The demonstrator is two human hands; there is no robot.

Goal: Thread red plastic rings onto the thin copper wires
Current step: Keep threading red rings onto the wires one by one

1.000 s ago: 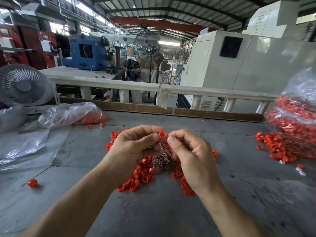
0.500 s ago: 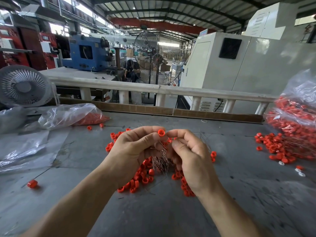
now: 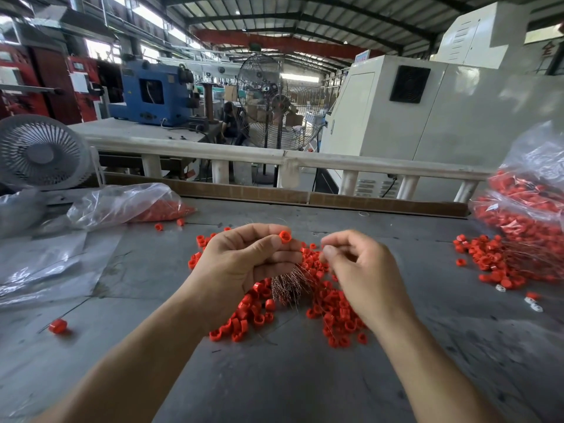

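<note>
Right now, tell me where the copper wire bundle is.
Head view, centre: the copper wire bundle hangs below the left hand, which grips it above the red ring pile.

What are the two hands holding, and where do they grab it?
Left hand pinches a red ring by its sides and grips the copper wires. Right hand: pinched fingers, contents unclear.

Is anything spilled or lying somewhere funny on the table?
Yes. One small red plastic ring lies alone at the left of the grey table, apart from the loose heap of red rings scattered under the hands.
</note>
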